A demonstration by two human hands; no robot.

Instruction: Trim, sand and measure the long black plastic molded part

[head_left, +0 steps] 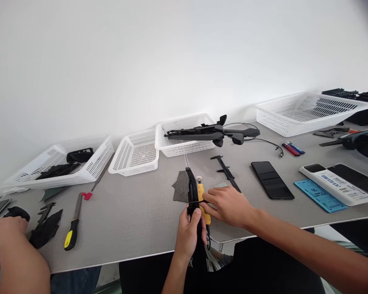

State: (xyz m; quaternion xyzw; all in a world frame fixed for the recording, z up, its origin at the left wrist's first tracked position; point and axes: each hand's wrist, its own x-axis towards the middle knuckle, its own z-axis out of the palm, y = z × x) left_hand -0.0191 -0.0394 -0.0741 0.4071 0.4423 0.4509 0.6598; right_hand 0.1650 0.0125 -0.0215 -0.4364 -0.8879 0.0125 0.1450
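Observation:
My left hand [188, 232] is wrapped round the lower end of a long black plastic part [191, 185], held upright at the table's front edge. Fingers of my right hand [225, 204] are pinched against its right side. A thin dark piece shows between them and the part, too small to name. Just behind the part lies a yellow tool [201, 192] with a white round tip, partly hidden by my hands; a dark cord hangs below it. Beside it are a grey rough-looking sheet [180, 187] and a black caliper [225, 170].
White baskets [133, 167] line the wall; the middle one [187, 150] bears black plastic parts [208, 134]. A black phone [271, 179], a blue card [320, 196] and a white labelled device [337, 185] lie right. At left are a yellow-black-handled file [75, 222] and another person's hand [9, 230].

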